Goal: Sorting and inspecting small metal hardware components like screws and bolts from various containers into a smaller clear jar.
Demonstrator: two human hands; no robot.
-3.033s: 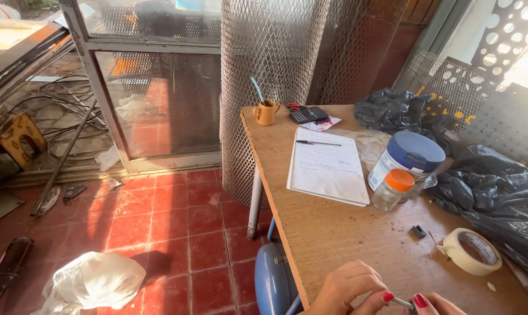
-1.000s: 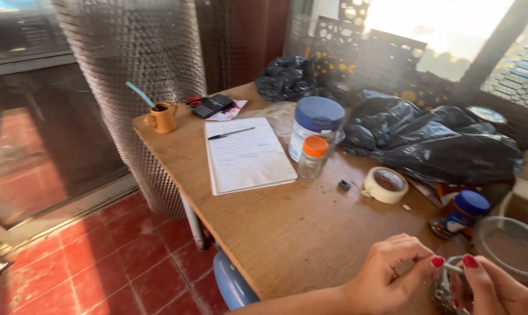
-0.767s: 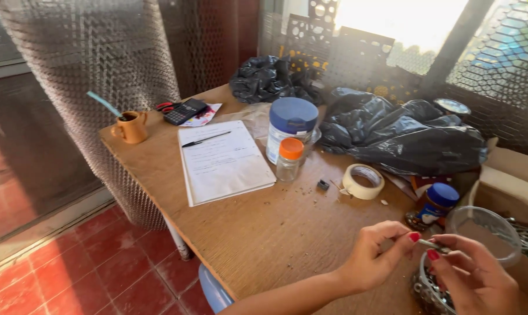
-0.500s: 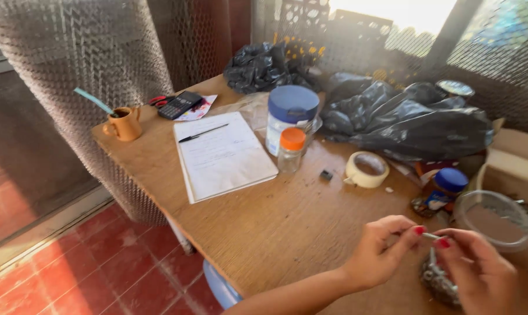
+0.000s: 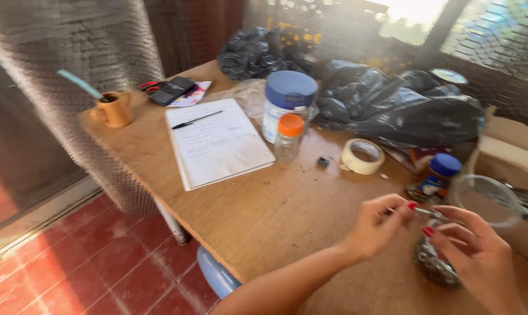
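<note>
Both hands [image 5: 418, 233] pinch a thin metal piece [image 5: 430, 213] (over table [image 5: 264, 216]).

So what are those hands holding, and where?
A thin metal piece, pinched at its ends between the left hand and right hand fingertips.

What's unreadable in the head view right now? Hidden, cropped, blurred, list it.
- Thin metal piece pinched between left hand and right hand: too small and blurred to identify.
- Pile of metal bits under the right hand: fingers cover part of it.
- Clear container: cut by the right edge, contents unclear.
- Notepad writing: too small.
- Black bags: contents hidden.
</note>
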